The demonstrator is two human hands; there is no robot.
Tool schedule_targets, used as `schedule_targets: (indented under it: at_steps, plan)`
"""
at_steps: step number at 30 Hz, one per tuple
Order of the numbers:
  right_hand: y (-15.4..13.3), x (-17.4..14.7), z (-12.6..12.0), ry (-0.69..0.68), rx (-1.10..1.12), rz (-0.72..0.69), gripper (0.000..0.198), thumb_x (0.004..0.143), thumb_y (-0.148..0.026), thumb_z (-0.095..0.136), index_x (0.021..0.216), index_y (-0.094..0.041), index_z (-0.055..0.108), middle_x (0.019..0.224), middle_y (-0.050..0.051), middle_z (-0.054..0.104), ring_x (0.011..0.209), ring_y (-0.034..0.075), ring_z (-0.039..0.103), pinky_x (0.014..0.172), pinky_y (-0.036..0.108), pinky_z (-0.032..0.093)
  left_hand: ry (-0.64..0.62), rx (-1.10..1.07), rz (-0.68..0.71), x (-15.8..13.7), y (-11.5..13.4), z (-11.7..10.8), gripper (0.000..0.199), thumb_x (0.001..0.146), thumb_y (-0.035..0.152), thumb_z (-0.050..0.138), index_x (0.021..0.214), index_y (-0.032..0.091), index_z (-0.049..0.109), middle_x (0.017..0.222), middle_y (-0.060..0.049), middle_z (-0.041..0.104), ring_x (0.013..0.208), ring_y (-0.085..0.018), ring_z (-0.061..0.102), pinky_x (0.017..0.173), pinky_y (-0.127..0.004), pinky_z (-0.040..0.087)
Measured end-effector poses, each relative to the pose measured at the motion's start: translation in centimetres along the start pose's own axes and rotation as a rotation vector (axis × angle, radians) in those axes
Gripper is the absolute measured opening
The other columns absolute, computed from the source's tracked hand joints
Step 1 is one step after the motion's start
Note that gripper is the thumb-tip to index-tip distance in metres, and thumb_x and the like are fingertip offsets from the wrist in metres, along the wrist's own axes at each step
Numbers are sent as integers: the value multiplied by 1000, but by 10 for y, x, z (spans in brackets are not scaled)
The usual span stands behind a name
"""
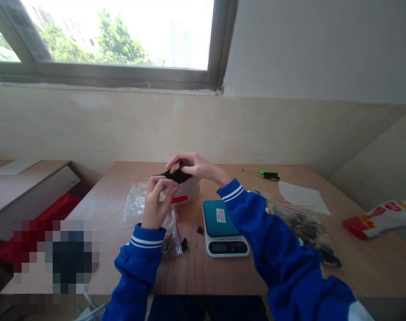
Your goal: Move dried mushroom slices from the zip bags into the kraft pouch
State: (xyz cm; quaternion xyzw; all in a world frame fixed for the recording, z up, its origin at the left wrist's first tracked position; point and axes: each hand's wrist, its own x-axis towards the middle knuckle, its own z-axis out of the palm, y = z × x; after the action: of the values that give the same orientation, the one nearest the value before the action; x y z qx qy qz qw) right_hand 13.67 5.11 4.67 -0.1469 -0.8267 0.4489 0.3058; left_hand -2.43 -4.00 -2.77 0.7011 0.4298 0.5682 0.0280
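A pouch [190, 189] with a pale outside, a red strip and a dark mouth is held up above the table. My left hand [157, 203] has its fingers pinched on the near left edge of this pouch. Reaching across from the right, my right hand [203, 167] is closed at the pouch's mouth, beside a tan-brown piece [175, 168]. Whether its fingers grip that piece or the pouch's rim, I cannot tell. Below my hands, a clear plastic bag [174, 240] with a red zip line holds dark pieces. A kitchen scale [227, 248] with a blue-green plate stands to its right.
Another crumpled clear bag [133, 205] lies at left. Right of the scale are a zip bag [306, 223] of dark brown pieces, white paper [303, 196], green and black screwdrivers [269, 174] and a red-and-white package [379, 218]. Small dark scraps [199, 230] lie near the scale.
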Motion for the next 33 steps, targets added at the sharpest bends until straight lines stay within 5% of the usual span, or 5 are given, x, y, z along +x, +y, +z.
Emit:
schedule_targets:
  at_steps: [4, 10, 21, 29, 33]
  plan:
    - [-7, -5, -2, 31, -12, -49, 33, 73, -7, 43, 94, -12, 67, 98, 6, 69, 92, 15, 61, 88, 33, 46, 61, 9, -37, -2, -1, 0, 6, 86, 22, 63, 91, 20, 65, 93, -3, 52, 89, -16, 53, 77, -30, 47]
    - [-22, -72, 26, 581, -107, -180, 16, 85, -14, 44, 80, -18, 59, 77, 1, 60, 71, 13, 54, 65, 25, 44, 104, -8, -110, -1, -4, -2, 10, 86, 24, 65, 95, 21, 67, 96, -3, 52, 89, -15, 54, 75, -29, 48]
    - [54, -142, 109, -156, -1294, 433, 29, 82, -34, 69, 98, -10, 68, 115, 19, 62, 110, 32, 56, 88, 42, 46, 123, 22, -144, -3, -1, 2, 14, 86, 25, 65, 99, 22, 68, 101, -4, 54, 92, -16, 56, 76, -30, 49]
    - [51, -135, 113, -158, -1342, 395, 20, 86, -23, 64, 101, -11, 67, 114, 18, 65, 111, 31, 56, 86, 41, 44, 123, 21, -124, -5, 0, 2, 13, 87, 24, 63, 98, 22, 68, 101, -4, 54, 95, -17, 57, 79, -32, 51]
    - [18, -123, 94, -58, -965, 396, 14, 82, -22, 70, 92, -14, 65, 95, 8, 68, 93, 24, 62, 83, 38, 45, 124, 33, -120, -6, 0, 2, 12, 88, 25, 62, 98, 22, 68, 101, -4, 55, 98, -18, 57, 81, -32, 51]
